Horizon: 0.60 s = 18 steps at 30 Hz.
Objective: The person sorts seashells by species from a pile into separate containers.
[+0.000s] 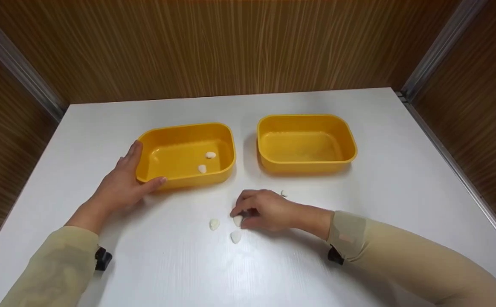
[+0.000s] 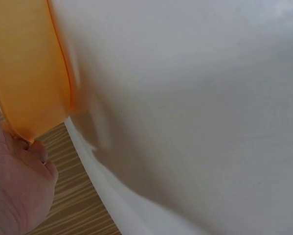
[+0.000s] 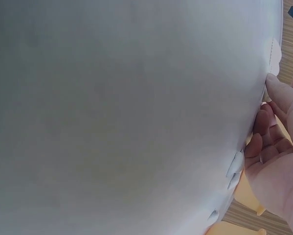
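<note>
On the white table (image 1: 154, 264), two yellow trays stood side by side with a gap between them. The left hand (image 1: 122, 183) gripped the left tray (image 1: 166, 162) by its left end, thumb along the near wall and fingers against the side. Toward the right of that tray's floor lay two small white pieces (image 1: 210, 155), near each other. Well apart from the left hand, the right hand (image 1: 271, 209) was in front of the trays, its thumb and fingers pinching a pale piece (image 1: 237, 220); whether that piece touched the tabletop could not be told. Just beside those fingertips, two loose pieces (image 1: 214, 224) lay on the table, and a partly hidden bit (image 1: 283, 193) showed beyond the hand, near the right tray (image 1: 307, 147). Beige sleeves (image 1: 384, 243) covered both forearms, and a wood-grain panel (image 1: 230, 47) rose behind the table.
</note>
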Available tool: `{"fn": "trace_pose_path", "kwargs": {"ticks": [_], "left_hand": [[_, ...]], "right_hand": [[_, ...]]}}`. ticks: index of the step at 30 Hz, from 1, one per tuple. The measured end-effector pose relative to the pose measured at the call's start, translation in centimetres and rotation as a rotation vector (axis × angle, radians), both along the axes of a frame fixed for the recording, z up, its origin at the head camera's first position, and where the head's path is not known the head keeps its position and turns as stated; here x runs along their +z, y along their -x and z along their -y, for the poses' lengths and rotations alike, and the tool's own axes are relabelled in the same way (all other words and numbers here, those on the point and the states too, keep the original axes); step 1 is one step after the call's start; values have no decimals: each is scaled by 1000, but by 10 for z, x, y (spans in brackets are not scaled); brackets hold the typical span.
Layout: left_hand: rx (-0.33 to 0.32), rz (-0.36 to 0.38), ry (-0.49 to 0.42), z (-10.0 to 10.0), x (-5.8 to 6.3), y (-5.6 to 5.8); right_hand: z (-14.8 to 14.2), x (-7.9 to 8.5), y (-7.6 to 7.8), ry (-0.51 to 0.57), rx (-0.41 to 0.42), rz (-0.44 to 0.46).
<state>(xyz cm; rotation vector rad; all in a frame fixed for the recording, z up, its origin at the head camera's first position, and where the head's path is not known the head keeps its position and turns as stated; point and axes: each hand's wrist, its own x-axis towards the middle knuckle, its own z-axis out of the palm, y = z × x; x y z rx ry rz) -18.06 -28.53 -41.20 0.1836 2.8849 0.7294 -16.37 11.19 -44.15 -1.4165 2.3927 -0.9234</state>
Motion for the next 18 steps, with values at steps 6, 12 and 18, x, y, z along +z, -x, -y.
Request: {"fn": "trace_pose_path", "kwargs": {"ticks": [6, 12, 18], "left_hand": [[11, 14, 3, -1, 1, 0], [3, 8, 2, 0, 1, 0], [6, 8, -3, 0, 1, -2]], "right_hand": [[0, 0, 1, -22, -12, 16], [0, -1, 2, -31, -15, 16], [0, 0, 1, -42, -22, 16]]}}
